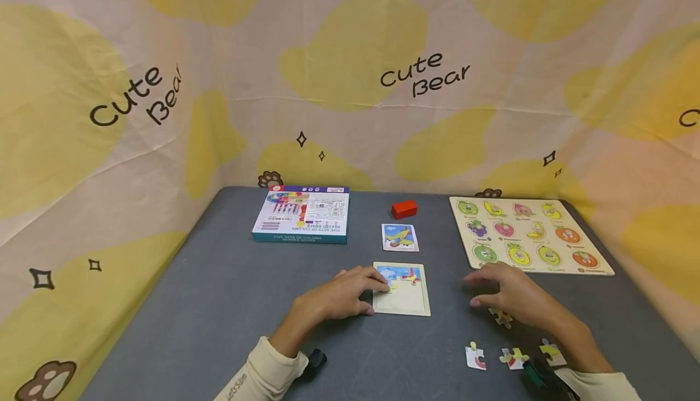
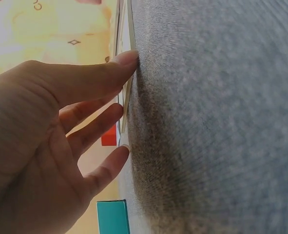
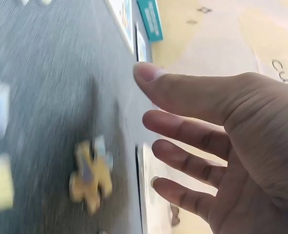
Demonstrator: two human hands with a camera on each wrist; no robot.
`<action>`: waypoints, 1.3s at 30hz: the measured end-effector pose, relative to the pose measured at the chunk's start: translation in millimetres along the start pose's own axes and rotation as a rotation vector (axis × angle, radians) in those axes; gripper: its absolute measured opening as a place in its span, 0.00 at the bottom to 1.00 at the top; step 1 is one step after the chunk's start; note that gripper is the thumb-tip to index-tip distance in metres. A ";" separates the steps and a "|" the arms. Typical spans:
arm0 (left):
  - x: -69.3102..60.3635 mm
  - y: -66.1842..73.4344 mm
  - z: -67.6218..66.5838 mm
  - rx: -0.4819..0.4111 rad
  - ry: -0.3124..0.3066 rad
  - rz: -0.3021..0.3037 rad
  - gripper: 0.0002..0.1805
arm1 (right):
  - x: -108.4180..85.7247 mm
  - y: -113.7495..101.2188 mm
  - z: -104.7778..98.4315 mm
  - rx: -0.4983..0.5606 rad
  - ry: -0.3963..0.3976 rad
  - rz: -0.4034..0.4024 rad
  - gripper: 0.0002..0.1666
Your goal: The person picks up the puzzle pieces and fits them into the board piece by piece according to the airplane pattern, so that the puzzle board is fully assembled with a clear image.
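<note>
My left hand rests at the left side of a jigsaw puzzle tray, its fingertips on the pieces and its thumb at the near left corner. In the left wrist view the thumb touches the tray's thin edge. Blue-sky pieces with a red airplane part lie along the tray's far side; the fingers cover some of them. My right hand hovers over the table with fingers spread and nothing held. A yellowish jigsaw piece lies below it. Nearer me are more loose pieces.
Behind the tray lies a picture card with a yellow airplane, then a red block. A flat boxed set stands back left. A fruit picture board lies at the right, close to the right fingers. Printed cloth hangs behind the table.
</note>
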State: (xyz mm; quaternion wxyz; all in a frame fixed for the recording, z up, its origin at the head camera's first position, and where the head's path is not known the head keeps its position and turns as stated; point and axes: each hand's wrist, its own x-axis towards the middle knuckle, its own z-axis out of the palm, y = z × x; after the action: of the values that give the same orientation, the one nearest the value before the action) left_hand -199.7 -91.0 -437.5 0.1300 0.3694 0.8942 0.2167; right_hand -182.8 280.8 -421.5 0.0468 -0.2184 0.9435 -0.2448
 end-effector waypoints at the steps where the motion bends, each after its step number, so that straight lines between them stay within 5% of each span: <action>1: 0.1 -0.1 -0.2 0.004 0.001 0.002 0.26 | -3.3 3.5 -1.8 -0.010 -0.005 0.010 0.24; 11: 0.8 -0.8 1.8 0.010 -0.001 0.007 0.26 | -30.1 33.3 -8.9 -0.031 -0.066 0.017 0.24; 21: 1.2 -2.6 2.2 0.002 0.000 -0.009 0.26 | -42.3 40.1 -12.4 -0.045 -0.111 0.106 0.19; 39: 0.7 -3.8 2.1 -0.013 -0.004 -0.018 0.26 | -49.0 48.6 -5.6 -0.075 0.009 0.055 0.12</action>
State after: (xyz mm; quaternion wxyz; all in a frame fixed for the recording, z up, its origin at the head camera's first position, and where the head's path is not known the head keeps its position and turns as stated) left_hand -201.7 -92.3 -441.2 0.1363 0.3609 0.8958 0.2205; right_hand -158.7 342.8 -441.0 0.0412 -0.1930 0.9578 -0.2090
